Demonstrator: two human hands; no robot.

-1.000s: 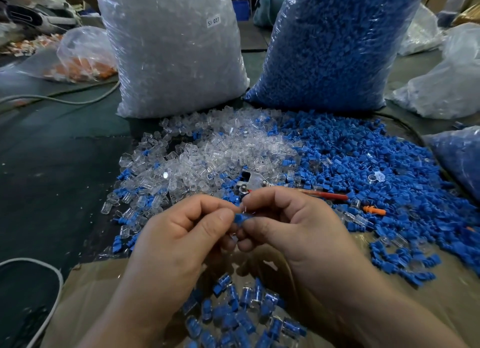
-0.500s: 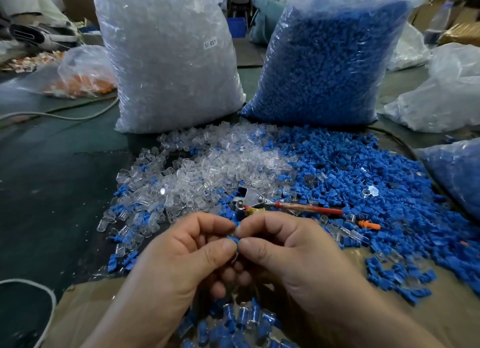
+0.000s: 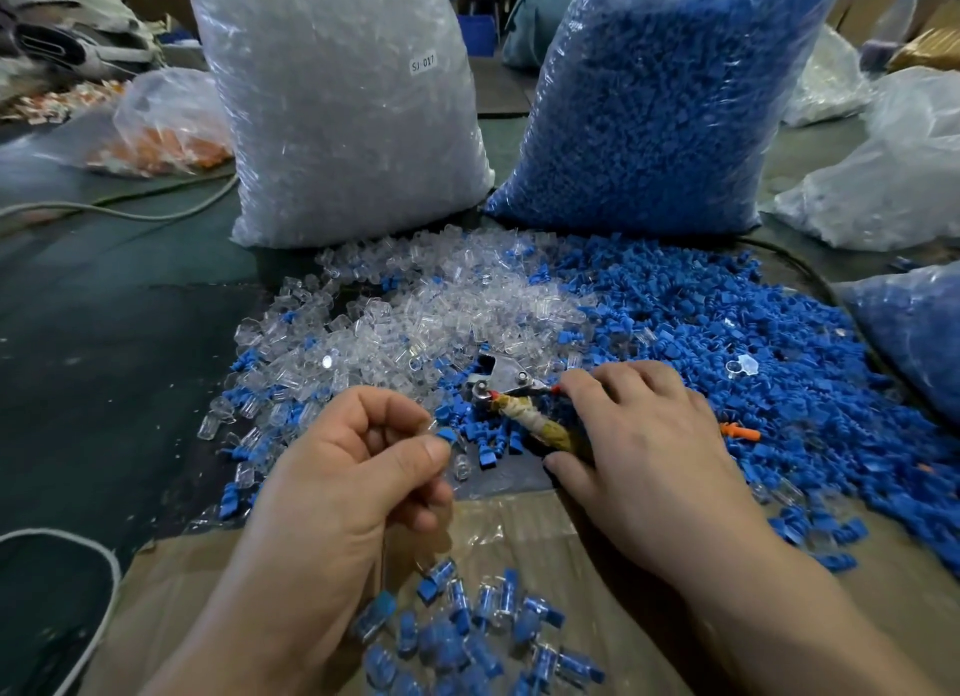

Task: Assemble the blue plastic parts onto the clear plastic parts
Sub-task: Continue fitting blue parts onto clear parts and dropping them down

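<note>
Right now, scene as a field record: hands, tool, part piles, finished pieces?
left hand: pinches small clear plastic part with blue cap
right hand: curled round handles of metal hand tool
loose clear plastic parts: pile at centre
loose blue plastic parts: pile to its right
assembled pieces: heap on brown cardboard, nearest camera

Taped pliers (image 3: 506, 381), orange-parts bag (image 3: 161, 144), cardboard sheet (image 3: 171, 602)

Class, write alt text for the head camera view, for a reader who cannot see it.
A person's left hand pinches a small blue-and-clear piece while the right hand grips pliers, over heaps of clear parts and blue parts. A white bag and a blue bag stand behind; finished pieces lie on cardboard below.
</note>
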